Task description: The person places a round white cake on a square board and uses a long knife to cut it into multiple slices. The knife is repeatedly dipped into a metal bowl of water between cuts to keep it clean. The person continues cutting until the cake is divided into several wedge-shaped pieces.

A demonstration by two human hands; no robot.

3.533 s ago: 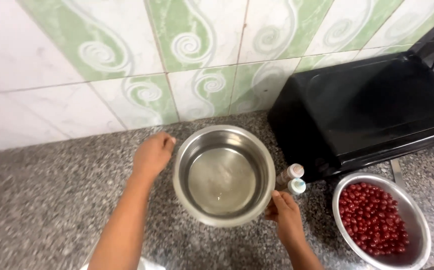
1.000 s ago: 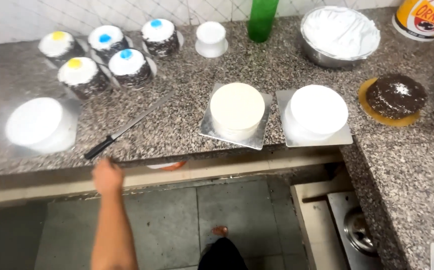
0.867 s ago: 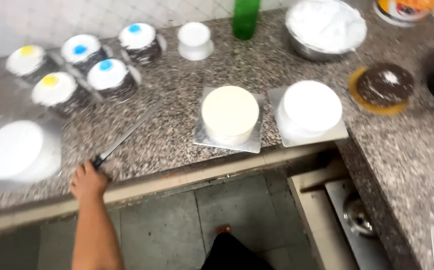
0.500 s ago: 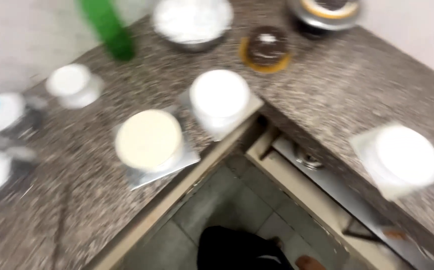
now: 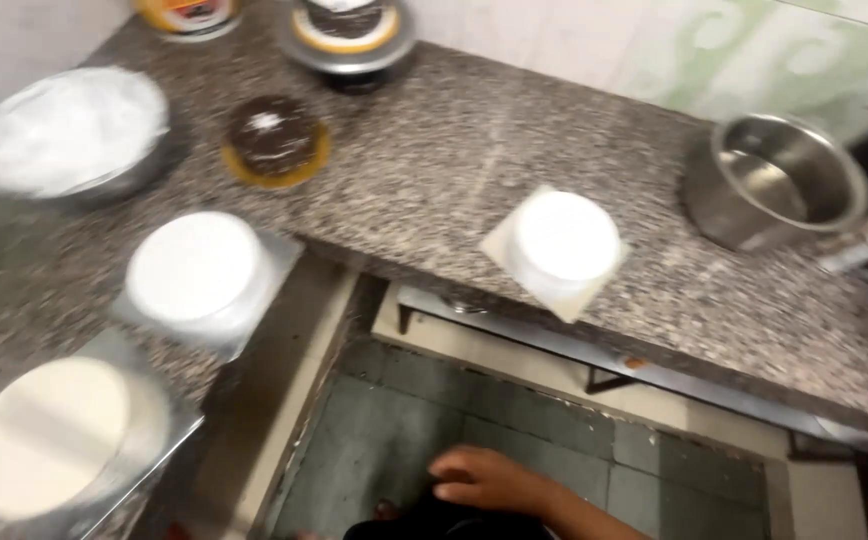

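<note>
Head view is showing me one hand (image 5: 494, 482) hanging loose with nothing in it, down over the floor, nearest the white frosted round cake on its square board (image 5: 562, 243) at the granite counter's (image 5: 434, 150) edge, other hand out of frame.

white cakes (image 5: 197, 270): 3 | chocolate cakes (image 5: 272, 135): 2 | steel bowls (image 5: 776, 190): 2

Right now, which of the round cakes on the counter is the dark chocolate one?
The small dark cake on the yellow board, beside the bowl of white cream. The other three nearby are white or cream-coloured.
</note>
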